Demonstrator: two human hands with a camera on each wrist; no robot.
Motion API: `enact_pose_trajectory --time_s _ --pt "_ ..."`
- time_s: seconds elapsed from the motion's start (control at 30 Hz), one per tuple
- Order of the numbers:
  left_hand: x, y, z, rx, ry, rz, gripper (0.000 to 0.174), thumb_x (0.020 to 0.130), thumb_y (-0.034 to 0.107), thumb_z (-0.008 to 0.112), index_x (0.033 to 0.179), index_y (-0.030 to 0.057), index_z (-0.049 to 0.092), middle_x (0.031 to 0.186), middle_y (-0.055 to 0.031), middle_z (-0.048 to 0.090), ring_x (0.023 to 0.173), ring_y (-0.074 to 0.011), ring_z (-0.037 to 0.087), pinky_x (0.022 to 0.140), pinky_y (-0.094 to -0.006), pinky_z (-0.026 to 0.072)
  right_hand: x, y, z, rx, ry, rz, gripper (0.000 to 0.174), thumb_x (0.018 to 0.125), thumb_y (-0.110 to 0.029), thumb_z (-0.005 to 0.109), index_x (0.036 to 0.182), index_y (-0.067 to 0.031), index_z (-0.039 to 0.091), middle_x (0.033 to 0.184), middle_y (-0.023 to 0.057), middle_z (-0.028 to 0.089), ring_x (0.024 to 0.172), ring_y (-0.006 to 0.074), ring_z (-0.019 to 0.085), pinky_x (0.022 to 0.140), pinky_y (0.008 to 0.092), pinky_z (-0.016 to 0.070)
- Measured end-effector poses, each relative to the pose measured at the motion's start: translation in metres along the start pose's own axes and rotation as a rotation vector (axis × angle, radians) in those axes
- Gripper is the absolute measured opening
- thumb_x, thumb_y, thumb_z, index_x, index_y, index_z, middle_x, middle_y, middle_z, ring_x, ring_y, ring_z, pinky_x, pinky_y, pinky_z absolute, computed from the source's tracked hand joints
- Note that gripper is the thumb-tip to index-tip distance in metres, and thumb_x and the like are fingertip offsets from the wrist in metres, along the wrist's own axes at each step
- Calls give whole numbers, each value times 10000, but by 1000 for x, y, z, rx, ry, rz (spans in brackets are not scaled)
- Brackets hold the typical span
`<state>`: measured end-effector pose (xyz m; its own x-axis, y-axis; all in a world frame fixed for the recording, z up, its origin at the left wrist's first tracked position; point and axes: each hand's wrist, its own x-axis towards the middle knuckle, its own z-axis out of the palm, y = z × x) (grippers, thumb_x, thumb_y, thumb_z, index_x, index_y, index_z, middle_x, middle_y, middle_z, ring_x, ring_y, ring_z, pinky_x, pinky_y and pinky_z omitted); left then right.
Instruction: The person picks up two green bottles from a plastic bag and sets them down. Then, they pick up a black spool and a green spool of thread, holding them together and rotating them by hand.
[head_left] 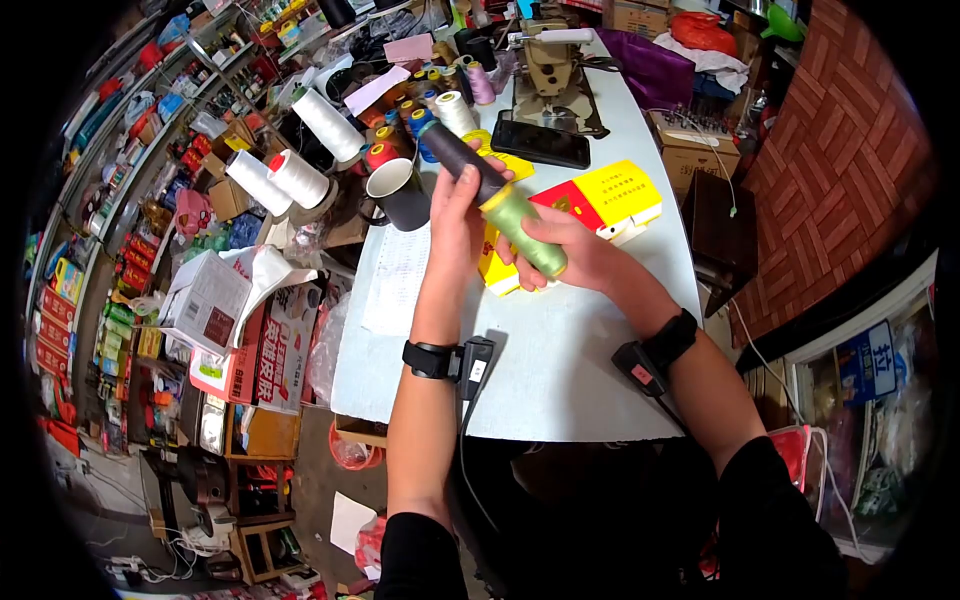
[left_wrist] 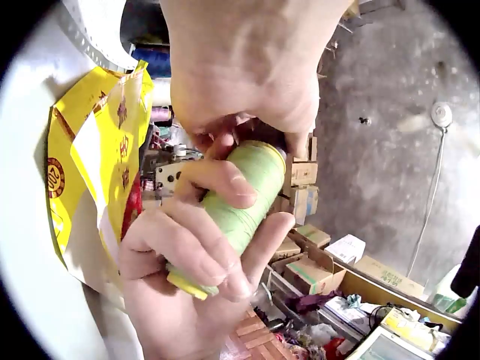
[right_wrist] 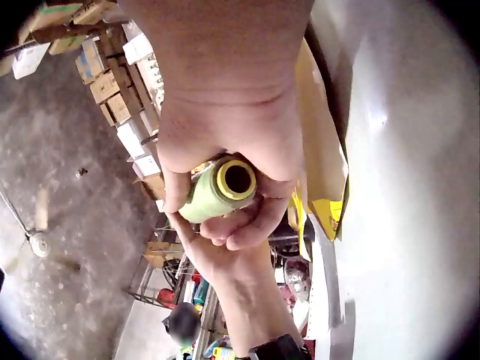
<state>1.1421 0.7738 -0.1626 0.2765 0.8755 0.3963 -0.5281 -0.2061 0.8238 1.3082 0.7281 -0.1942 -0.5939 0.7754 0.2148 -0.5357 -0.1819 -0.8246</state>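
— so, where do the hands stand right now?
— both are up over the white table top (head_left: 560, 350). the right hand (head_left: 580, 258) has its fingers (left_wrist: 191, 251) curled round a light green spool of thread with a yellow core (head_left: 527, 232) and grips it near the lower end. the left hand (head_left: 455, 215) is wrapped tight round a dark grey spool of thread (head_left: 455, 150).
— are the two spools apart?
— no, they meet end to end. the dark grey spool is the upper one and tilts away. the light green spool slants down toward the person. in the right wrist view its open yellow core faces the camera.
— how far along would you say the work is?
— about midway, as i judge it. both spools are off the table and held together, and neither is set down. i can make out no loose thread end. whether they are being joined, matched or pulled apart, i cannot tell.
— and what lies around them?
— a yellow and red cardboard box (head_left: 615, 190) lies on the table just under the hands. a black phone (head_left: 540, 143) is beyond it and a black mug (head_left: 400, 192) is off to the left. white thread cones (head_left: 325, 122) and more coloured spools stand at the far edge.
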Motion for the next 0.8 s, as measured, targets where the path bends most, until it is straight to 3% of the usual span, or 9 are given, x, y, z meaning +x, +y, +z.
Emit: enact_pose_trajectory --time_s 0.17,0.37,0.63,0.8 --pt "3 -2 -3 -51 14 18 589 1032 376 535 1471 35 341 1164 -115 600 1120 -241 606 972 -383 499 0 1 -1 17 47 32 411 1007 -358 590 1240 -51 447 959 84 625 489 118 503 475 263 405" --pt "0 6 3 -7 -27 -16 590 1024 318 557 1485 49 305 1128 -110 603 1114 -244 608 939 -374 523 2 -2 5 -104 89 -51 421 977 -271 642 1277 -45 452 971 52 613 563 85 533 448 224 354" --pt "3 -2 -2 -87 15 20 589 992 208 615 1471 50 311 1071 -108 605 1038 -219 613 910 -353 517 3 -2 12 -191 171 -126 516 948 -205 663 1360 -20 414 1017 68 635 558 80 525 440 215 349" --pt "3 -4 -1 -101 16 20 587 1003 240 599 1468 41 303 1065 -105 597 1046 -223 600 913 -356 508 2 -4 11 -176 171 -115 514 952 -220 655 1360 -13 420 1007 80 644 505 79 488 414 217 333"
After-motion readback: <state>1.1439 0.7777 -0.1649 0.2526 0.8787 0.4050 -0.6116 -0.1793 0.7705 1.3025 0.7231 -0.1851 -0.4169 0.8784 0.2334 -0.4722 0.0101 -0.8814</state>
